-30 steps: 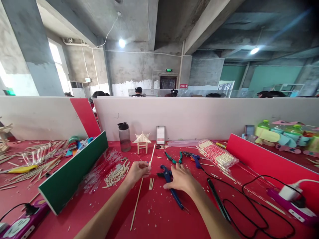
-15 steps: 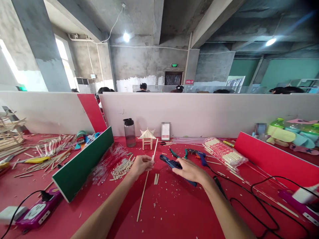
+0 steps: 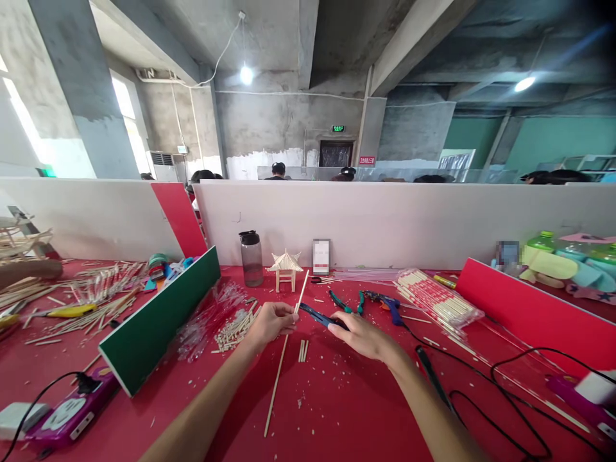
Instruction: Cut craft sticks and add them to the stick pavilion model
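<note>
Viewed from my remote post, the left hand point(image 3: 274, 323) pinches a thin stick point(image 3: 303, 292) between thumb and fingers, its tip slanting up, far and to the right. A length also shows on the near side of that grip; it appears to be the same stick (the hand hides the join, so I cannot confirm). The right hand point(image 3: 359, 332) is wrapped around the cutter point(image 3: 317, 316), whose head is at the stick, just right of the pinch. Whether the jaws are around the stick or only beside it, I cannot tell.

Recommended practice for this step: I would hold the stick square to the blades, keep the left hand's pinch clear of them, and settle the exact point before squeezing. Three short pieces point(image 3: 303, 351), lying just nearer, might serve as a gauge.

Clearances: the surface point(image 3: 337, 410) is open on the near side, apart from scattered chips, so I would withdraw that way. On the far side, the small pavilion point(image 3: 285, 269) stands near the stick's tip and looks easily knocked. To the left, a pile of offcuts point(image 3: 237, 330) crowds the left hand, with the green board point(image 3: 158, 321) beyond. To the right, pliers point(image 3: 339, 298) and a glue gun point(image 3: 392, 309) limit any swing (mind its cord).
</note>
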`<state>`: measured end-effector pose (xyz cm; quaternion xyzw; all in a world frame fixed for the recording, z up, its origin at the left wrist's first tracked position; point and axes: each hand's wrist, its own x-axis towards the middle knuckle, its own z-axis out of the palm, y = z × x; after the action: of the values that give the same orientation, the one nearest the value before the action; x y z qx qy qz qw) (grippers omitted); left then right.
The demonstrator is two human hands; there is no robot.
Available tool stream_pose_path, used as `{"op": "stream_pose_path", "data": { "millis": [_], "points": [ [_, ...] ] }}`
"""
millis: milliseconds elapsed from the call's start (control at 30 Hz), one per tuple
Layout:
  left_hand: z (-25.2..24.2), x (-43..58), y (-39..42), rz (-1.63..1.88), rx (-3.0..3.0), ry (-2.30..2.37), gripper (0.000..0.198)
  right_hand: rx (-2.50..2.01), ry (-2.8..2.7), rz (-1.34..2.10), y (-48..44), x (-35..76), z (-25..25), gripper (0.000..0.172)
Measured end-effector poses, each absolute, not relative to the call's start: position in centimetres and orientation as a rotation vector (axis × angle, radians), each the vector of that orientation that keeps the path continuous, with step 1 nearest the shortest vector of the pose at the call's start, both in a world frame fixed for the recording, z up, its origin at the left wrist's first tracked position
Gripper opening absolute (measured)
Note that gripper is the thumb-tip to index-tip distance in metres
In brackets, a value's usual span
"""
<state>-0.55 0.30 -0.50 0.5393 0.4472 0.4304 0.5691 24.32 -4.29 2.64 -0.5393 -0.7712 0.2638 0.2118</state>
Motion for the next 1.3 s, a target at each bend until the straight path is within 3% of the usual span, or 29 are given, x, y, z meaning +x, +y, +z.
{"op": "stream_pose_path", "data": {
  "millis": [1300],
  "points": [
    [-0.6, -1.3, 0.6, 0.847, 1.643, 1.210, 0.034, -1.453, -2.120, 0.750, -4.4, 22.0, 2.1, 0.039]
  ]
}}
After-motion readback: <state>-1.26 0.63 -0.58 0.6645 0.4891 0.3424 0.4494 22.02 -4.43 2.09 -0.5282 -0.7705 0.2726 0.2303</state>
